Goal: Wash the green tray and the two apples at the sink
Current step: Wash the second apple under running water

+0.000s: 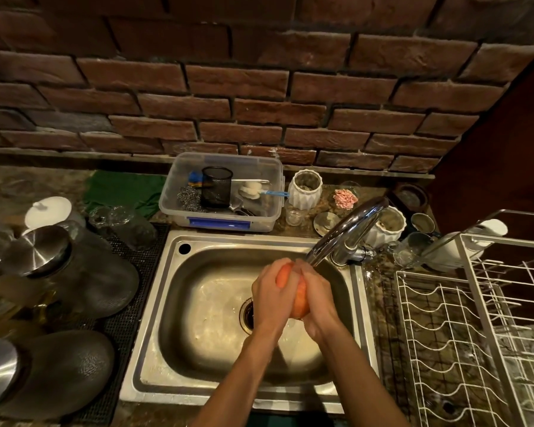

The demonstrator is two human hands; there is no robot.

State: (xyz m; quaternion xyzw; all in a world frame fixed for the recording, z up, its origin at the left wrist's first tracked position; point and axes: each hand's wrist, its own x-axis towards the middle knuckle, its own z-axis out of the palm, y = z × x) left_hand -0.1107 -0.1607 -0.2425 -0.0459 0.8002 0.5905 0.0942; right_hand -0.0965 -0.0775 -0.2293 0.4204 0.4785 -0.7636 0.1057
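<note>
An orange-red apple (299, 298) sits clasped between both my hands over the steel sink (154, 303), just under the spout of the chrome faucet (349, 229). My left hand (272, 291) curls round its left side. My right hand (318, 300) wraps its right side. Most of the apple is hidden by my fingers; whether a second one lies behind it I cannot tell. The drain (248, 315) shows just left of my left hand. No green tray shows in the head view.
A clear plastic bin (259, 218) with brushes and scourers stands behind the sink. A white wire dish rack (463, 328) fills the right. Dark lidded pots (84, 272) and glasses (127, 224) crowd the left counter. White jars (305, 189) stand by the brick wall.
</note>
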